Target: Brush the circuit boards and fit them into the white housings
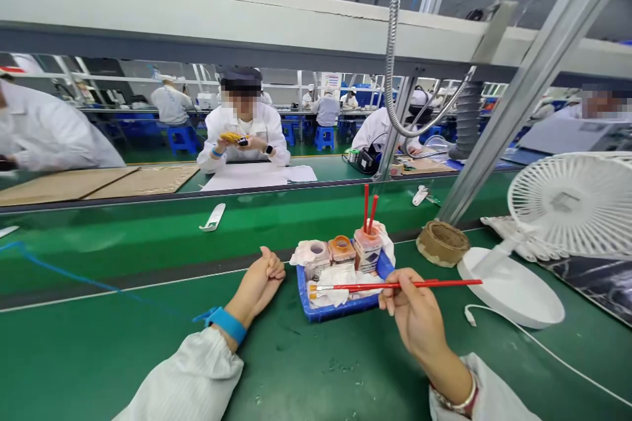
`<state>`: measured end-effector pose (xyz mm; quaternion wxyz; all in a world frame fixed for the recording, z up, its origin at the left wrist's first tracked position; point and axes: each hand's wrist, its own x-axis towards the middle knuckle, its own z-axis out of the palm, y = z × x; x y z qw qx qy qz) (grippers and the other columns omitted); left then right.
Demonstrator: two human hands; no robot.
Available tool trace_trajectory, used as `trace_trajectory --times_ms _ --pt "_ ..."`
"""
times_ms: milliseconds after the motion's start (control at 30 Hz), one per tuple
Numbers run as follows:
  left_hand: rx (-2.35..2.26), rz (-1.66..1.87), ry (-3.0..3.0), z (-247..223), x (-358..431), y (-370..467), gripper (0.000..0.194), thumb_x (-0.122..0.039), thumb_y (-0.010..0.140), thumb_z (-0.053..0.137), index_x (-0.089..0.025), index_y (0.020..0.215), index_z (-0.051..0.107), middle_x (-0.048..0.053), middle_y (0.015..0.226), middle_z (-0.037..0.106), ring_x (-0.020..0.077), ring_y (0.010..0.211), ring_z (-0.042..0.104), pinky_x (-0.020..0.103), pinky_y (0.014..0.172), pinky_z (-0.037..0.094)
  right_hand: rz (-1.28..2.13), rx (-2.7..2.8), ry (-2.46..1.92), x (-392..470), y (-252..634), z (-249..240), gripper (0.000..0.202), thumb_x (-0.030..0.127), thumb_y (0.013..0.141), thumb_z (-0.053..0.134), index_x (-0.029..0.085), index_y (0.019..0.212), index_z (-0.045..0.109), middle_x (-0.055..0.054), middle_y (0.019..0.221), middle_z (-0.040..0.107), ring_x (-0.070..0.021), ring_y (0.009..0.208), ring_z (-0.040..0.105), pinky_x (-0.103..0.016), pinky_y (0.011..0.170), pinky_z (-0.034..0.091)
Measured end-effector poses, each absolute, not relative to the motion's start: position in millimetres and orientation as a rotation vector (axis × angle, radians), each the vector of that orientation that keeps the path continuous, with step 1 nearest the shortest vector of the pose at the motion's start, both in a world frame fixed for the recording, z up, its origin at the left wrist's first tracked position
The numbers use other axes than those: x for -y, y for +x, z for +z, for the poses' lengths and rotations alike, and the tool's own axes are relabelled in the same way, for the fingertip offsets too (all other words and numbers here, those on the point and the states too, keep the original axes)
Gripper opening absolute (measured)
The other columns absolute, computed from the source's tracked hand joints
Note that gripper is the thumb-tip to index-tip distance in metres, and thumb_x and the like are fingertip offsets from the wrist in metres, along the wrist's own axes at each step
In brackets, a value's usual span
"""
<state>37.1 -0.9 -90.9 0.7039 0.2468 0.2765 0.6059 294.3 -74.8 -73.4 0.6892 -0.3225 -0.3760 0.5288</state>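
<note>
Pinching what look like two slim red-handled paintbrushes (365, 287) here, right hand (415, 306) gripping them thumb-against-fingers partway along the handles. They sit roughly level above a blue plastic tray (340, 311), bristles toward its left side; can't tell if the tips touch the crumpled white tissue (342, 275) inside. I'd guess they're super light, stiff in the handle, soft at the bristles and maybe slick if wet, so mid-handle seems a decent hold. Left hand (259, 284) is loosely curled just beside the tray, nothing visible in it.

Tray's got three open containers along the back: a pale jar (318, 253) with tissue around it, an orange-stained jar (342, 250), and a reddish-stained bottle (367, 251) with two red sticks (366, 207) standing in it, probably more brushes. Can't see any liquid levels.
</note>
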Motion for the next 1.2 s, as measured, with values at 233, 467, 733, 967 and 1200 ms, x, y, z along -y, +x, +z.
trace_trajectory --times_ms 233,467,733,967,1200 --pt "-0.453 1.276 0.456 -88 2 33 0.048 -0.056 0.079 0.047 -0.016 0.054 0.037 -0.006 0.049 0.028 0.0057 0.044 0.03 0.016 0.043 0.034 1.155 0.857 -0.735 75 295 -74 0.022 0.036 0.08 0.059 0.017 0.072 0.058 0.0 0.059 0.054 -0.0093 0.045 0.047 -0.024 0.047 0.04" --pt "-0.443 1.277 0.435 -91 1 30 0.016 -0.018 0.083 0.056 -0.013 0.07 0.049 -0.003 0.06 0.042 0.0049 0.052 0.042 0.014 0.048 0.039 1.162 0.873 -0.739 76 296 -74 0.022 0.037 0.082 0.056 0.017 0.072 0.057 0.0 0.059 0.055 -0.0091 0.044 0.047 -0.024 0.048 0.041" --pt "-0.54 1.265 0.563 -86 2 33 0.009 -0.005 0.078 0.054 -0.012 0.073 0.051 -0.009 0.05 0.029 0.0025 0.04 0.028 0.014 0.041 0.028 1.152 0.882 -0.722 75 297 -75 0.021 0.036 0.083 0.056 0.018 0.072 0.057 0.001 0.06 0.055 -0.0088 0.044 0.048 -0.023 0.047 0.041" --pt "-0.709 1.271 0.738 -97 -1 35 0.044 -0.046 0.079 0.057 -0.016 0.052 0.041 -0.009 0.04 0.025 0.0048 0.04 0.021 0.017 0.041 0.024 1.139 0.896 -0.712 75 296 -75 0.021 0.034 0.084 0.054 0.017 0.072 0.058 0.0 0.059 0.055 -0.0086 0.044 0.048 -0.024 0.048 0.042" --pt "-0.881 1.322 1.028 -84 6 38 0.031 -0.036 0.061 0.076 -0.013 0.077 0.061 0.0 0.068 0.056 0.0098 0.064 0.046 0.021 0.062 0.037 1.057 0.859 -0.687 74 298 -71 0.02 0.034 0.085 0.052 0.018 0.074 0.056 0.001 0.055 0.055 -0.0096 0.043 0.048 -0.024 0.047 0.042"
